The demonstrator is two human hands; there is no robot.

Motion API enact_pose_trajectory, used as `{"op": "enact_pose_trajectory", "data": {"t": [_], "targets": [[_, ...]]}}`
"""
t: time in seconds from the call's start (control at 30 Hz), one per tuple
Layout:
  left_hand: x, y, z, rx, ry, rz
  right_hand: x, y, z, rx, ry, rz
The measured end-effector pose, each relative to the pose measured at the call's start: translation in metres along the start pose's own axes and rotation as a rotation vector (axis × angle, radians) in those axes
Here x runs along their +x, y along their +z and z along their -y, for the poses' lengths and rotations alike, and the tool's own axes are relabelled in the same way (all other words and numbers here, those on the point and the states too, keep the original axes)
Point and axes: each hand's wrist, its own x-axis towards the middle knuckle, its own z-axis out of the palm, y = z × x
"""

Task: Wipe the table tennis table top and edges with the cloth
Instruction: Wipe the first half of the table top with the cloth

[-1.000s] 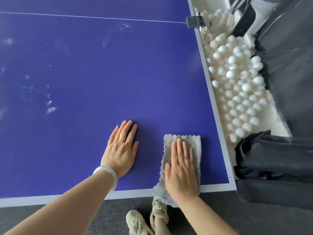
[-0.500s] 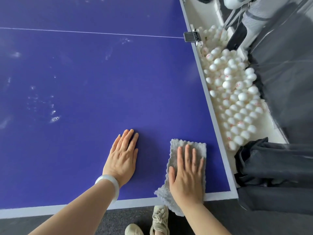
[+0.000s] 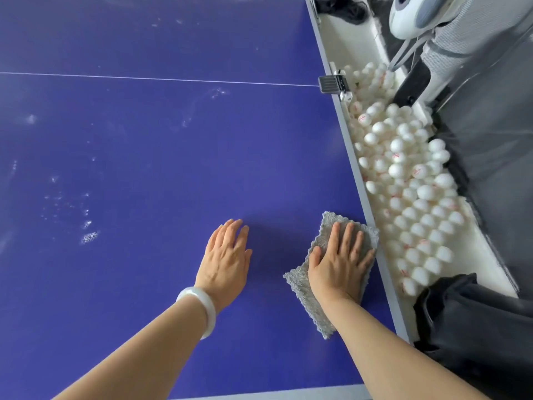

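Near the table's (image 3: 144,140) right edge, your right hand (image 3: 337,264) presses the cloth (image 3: 326,235) with straight fingers. Your left hand (image 3: 226,264) rests flat, holding nothing.

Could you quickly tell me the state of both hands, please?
Left hand: open, resting on the table, holding nothing.
Right hand: open, straight fingers pressing the cloth down.

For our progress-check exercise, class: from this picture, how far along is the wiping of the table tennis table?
Looks done: the table top nearest the person shows no marks. In hand: the right hand presses the cloth flat, close to the side edge; the left hand rests flat on the table. Left: white smudges further left and toward the centre line, likely the edges.
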Motion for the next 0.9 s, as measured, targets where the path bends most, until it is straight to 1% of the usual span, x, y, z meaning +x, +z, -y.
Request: {"op": "enact_pose_trajectory", "data": {"t": [0.1,0.2,0.33,0.47,0.57,0.6,0.7,0.8,0.83,0.9], "targets": [[0.039,0.006,0.001,0.022,0.010,0.038,0.016,-0.002,0.005,0.017,0.002,0.005],[0.081,0.016,0.007,0.086,0.011,0.060,0.033,-0.004,0.005,-0.014,-0.055,-0.003],[0.121,0.022,0.014,0.080,-0.005,0.071,0.074,-0.013,0.008,-0.045,-0.226,-0.031],[0.123,0.023,0.015,0.045,0.003,0.009,0.128,-0.017,0.013,-0.030,-0.407,-0.038],[0.123,0.022,0.014,0.028,-0.019,0.026,0.174,-0.022,0.015,-0.009,-0.587,-0.016],[0.123,0.021,0.014,0.027,-0.023,0.027,0.189,-0.025,0.017,-0.014,-0.609,-0.020],[0.125,0.020,0.014,0.016,-0.032,0.031,0.219,-0.029,0.026,-0.014,-0.524,-0.012],[0.124,0.019,0.013,0.025,-0.032,0.029,0.195,-0.022,0.029,-0.009,-0.445,-0.039],[0.124,0.018,0.013,0.029,-0.031,0.032,0.177,-0.019,0.024,-0.011,-0.457,-0.062],[0.125,0.018,0.014,0.028,-0.032,0.039,0.144,-0.013,0.006,0.004,-0.548,-0.076]]}}
